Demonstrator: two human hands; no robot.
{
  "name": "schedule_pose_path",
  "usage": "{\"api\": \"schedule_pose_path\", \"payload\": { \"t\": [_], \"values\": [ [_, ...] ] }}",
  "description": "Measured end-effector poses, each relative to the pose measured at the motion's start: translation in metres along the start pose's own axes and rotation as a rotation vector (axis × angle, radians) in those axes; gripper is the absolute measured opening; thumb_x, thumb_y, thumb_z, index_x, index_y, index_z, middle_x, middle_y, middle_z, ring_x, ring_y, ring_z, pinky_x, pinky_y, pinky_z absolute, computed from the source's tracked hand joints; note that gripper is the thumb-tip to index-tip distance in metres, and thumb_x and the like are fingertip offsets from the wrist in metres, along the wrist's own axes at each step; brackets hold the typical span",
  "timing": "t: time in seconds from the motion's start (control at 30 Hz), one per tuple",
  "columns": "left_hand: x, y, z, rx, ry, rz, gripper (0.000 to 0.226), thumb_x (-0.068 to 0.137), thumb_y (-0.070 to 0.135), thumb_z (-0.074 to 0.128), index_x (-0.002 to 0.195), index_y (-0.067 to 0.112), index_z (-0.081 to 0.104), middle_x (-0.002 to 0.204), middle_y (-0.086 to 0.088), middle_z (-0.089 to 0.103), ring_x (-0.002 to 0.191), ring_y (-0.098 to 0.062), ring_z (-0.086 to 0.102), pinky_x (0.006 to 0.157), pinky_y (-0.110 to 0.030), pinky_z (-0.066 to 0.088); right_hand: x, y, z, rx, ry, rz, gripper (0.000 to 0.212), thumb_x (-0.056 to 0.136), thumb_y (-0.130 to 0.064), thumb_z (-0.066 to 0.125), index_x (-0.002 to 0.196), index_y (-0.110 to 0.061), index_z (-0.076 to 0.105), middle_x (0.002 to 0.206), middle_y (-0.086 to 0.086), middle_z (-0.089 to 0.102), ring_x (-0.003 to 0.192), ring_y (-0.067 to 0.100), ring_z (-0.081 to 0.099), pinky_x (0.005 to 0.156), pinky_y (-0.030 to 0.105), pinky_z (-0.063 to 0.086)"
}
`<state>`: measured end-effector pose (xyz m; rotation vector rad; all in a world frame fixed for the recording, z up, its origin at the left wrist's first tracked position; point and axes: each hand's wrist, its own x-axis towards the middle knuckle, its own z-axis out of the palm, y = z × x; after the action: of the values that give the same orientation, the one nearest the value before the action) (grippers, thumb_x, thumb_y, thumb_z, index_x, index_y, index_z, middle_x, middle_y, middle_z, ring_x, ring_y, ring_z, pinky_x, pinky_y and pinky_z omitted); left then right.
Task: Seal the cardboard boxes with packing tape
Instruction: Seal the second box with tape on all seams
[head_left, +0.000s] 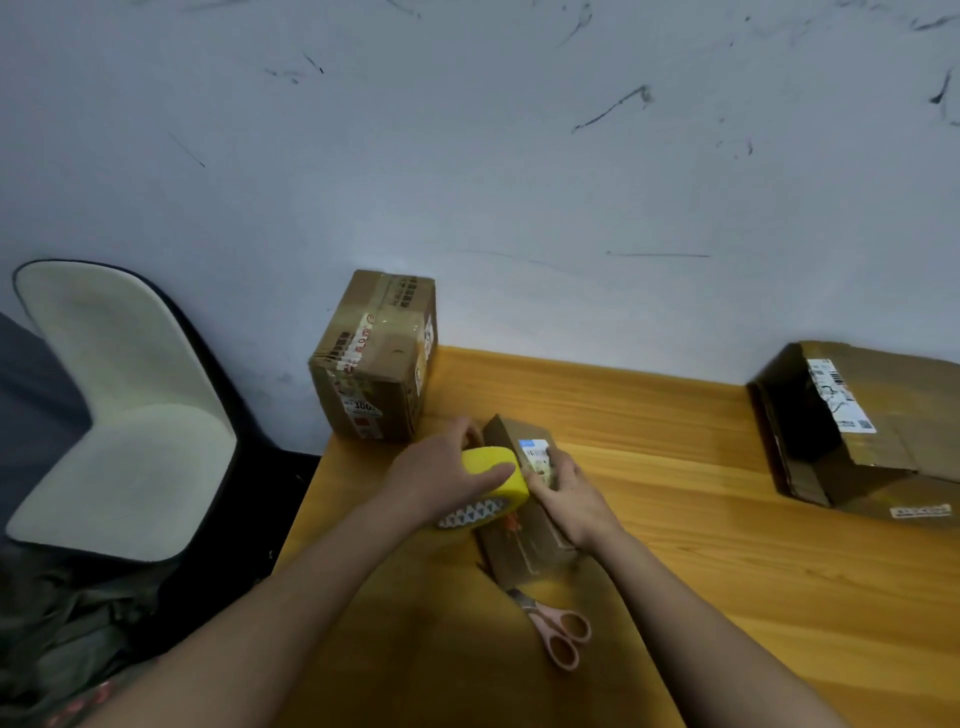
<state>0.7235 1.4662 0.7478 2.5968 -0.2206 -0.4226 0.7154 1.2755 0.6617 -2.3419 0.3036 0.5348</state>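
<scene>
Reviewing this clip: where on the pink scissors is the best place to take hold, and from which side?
By the handle loops of the pink scissors, from the near side. They lie flat on the table, loops toward the person, blades pointing away and tucked by the small box. The loops are clear of both hands.

The open box (862, 426) is cut by the right edge; its label text is unreadable.

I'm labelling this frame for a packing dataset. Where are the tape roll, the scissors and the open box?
tape roll (493, 470): head view, on its yellow outer band.
scissors (563, 636): head view, on the pink handles.
open box (862, 431): head view, on its labelled top flap.
</scene>
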Motion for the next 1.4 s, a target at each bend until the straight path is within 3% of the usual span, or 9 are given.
{"api": "schedule_pose_path", "payload": {
  "t": [0.1, 0.17, 0.27, 0.4, 0.6, 0.73, 0.87, 1.07, 1.4],
  "values": [
    [0.009, 0.025, -0.010, -0.061, -0.065, 0.102, 0.049, 0.081, 0.060, 0.062, 0.112, 0.026, 0.045, 0.098, 0.007, 0.052, 0.087, -0.015, 0.055, 0.070, -0.030, 0.045, -0.004, 0.007, 0.001, 0.314, -0.144, -0.025, 0.058, 0.098, -0.055, 0.038, 0.150, -0.030, 0.029, 0.153, 0.000, 0.034, 0.138, 0.024, 0.036, 0.110, 0.035, 0.031],
    [0.018, 0.037, -0.003, -0.126, -0.123, 0.145, 0.047, 0.079, 0.055, 0.066, 0.111, 0.026, 0.047, 0.107, 0.006, 0.056, 0.095, -0.017, 0.057, 0.080, -0.037, 0.050, -0.001, 0.016, 0.001, 0.445, -0.110, -0.034, 0.048, 0.097, -0.051, 0.046, 0.140, -0.031, 0.045, 0.148, 0.002, 0.044, 0.131, 0.022, 0.045, 0.108, 0.038, 0.037],
    [0.032, 0.046, 0.008, -0.273, -0.181, 0.173, 0.043, 0.082, 0.046, 0.069, 0.115, 0.026, 0.052, 0.117, 0.004, 0.056, 0.106, -0.018, 0.056, 0.092, -0.043, 0.050, -0.003, 0.023, -0.014, 0.490, 0.002, 0.037, 0.021, 0.098, -0.024, 0.049, 0.111, -0.016, 0.064, 0.118, 0.008, 0.065, 0.106, 0.020, 0.059, 0.086, 0.033, 0.049],
    [0.045, 0.057, 0.016, -0.357, -0.226, 0.184, 0.044, 0.082, 0.050, 0.066, 0.118, 0.025, 0.058, 0.120, 0.001, 0.059, 0.112, -0.017, 0.055, 0.095, -0.040, 0.049, -0.003, 0.041, -0.022, 0.547, 0.064, 0.101, 0.024, 0.097, -0.004, 0.044, 0.096, 0.006, 0.066, 0.102, 0.023, 0.068, 0.083, 0.018, 0.056, 0.065, 0.028, 0.045],
    [0.050, 0.073, 0.027, -0.297, -0.167, 0.217, 0.059, 0.074, 0.059, 0.050, 0.120, 0.023, 0.060, 0.117, 0.002, 0.063, 0.105, -0.017, 0.058, 0.091, -0.035, 0.048, -0.002, 0.048, -0.022, 0.605, 0.065, 0.119, 0.029, 0.097, -0.003, 0.040, 0.080, -0.012, 0.062, 0.084, 0.007, 0.066, 0.077, 0.017, 0.059, 0.063, 0.024, 0.049],
    [0.047, 0.070, 0.028, -0.099, -0.087, 0.231, 0.052, 0.085, 0.059, 0.053, 0.126, 0.028, 0.057, 0.119, -0.003, 0.065, 0.106, -0.022, 0.059, 0.088, -0.035, 0.049, 0.000, 0.046, -0.014, 0.446, 0.154, 0.099, 0.023, 0.096, -0.006, 0.042, 0.083, -0.014, 0.061, 0.097, 0.013, 0.066, 0.091, 0.025, 0.058, 0.072, 0.033, 0.041],
    [0.037, 0.066, 0.013, 0.127, -0.059, 0.232, 0.046, 0.090, 0.057, 0.050, 0.128, 0.032, 0.055, 0.117, -0.003, 0.065, 0.105, -0.023, 0.059, 0.079, -0.031, 0.046, 0.000, 0.044, -0.005, 0.337, 0.211, 0.055, 0.032, 0.102, -0.028, 0.040, 0.113, -0.017, 0.067, 0.115, 0.010, 0.068, 0.108, 0.031, 0.059, 0.084, 0.037, 0.045],
    [0.027, 0.031, 0.000, 0.587, -0.223, 0.090, 0.053, 0.086, 0.066, 0.045, 0.108, 0.021, 0.060, 0.100, -0.001, 0.060, 0.086, -0.018, 0.055, 0.066, -0.030, 0.043, 0.001, 0.048, -0.009, 0.210, 0.247, 0.093, 0.040, 0.103, -0.041, 0.034, 0.121, -0.021, 0.065, 0.119, 0.011, 0.067, 0.112, 0.033, 0.058, 0.086, 0.037, 0.046],
    [0.025, -0.002, 0.020, 0.515, -0.246, -0.003, 0.052, 0.087, 0.062, 0.047, 0.120, 0.024, 0.059, 0.110, 0.001, 0.063, 0.097, -0.018, 0.059, 0.069, -0.028, 0.043, -0.006, 0.036, 0.004, 0.037, 0.350, 0.083, 0.041, 0.104, -0.041, 0.028, 0.123, -0.021, 0.058, 0.112, 0.011, 0.067, 0.103, 0.033, 0.061, 0.078, 0.037, 0.049]
  ]
}}
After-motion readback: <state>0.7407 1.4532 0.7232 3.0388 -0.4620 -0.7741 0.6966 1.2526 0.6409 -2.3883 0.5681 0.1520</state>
